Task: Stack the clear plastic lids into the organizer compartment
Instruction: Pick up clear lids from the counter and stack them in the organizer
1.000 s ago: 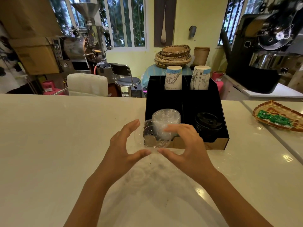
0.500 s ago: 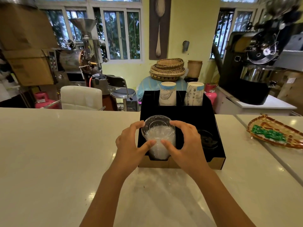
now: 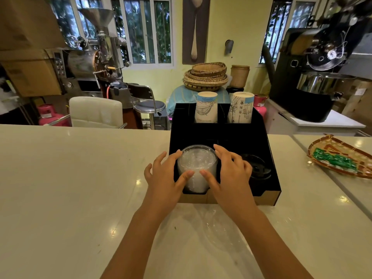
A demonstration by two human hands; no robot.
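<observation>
Between the two sets of fingertips, in the front left compartment of the black organizer [image 3: 267, 158], stands the stack of clear plastic lids [image 3: 197, 168], upright and reaching above the compartment's low front wall. The lids look thin and light, springy rather than stiff, and slick where they nest, so I judge the stack apt to slide askew or crack if pinched hard; the safest hold is low on its sides with even pressure from both palms, not on the top rim. The left hand [image 3: 164, 174] curves around the stack's left side, fingers spread moderately wide, its thumb laid on the near face of the lids. The right hand [image 3: 231, 172] mirrors it on the other side, fingers splayed and half curled, thumb meeting the left one at the front. Both hands cup the stack loosely, touching but not squeezing, as far as can be seen. Just beyond the right fingers lies a low pile of dark lids [image 3: 255, 168] in the neighbouring compartment; well past the fingertips stand two paper cup stacks [image 3: 206, 107].
</observation>
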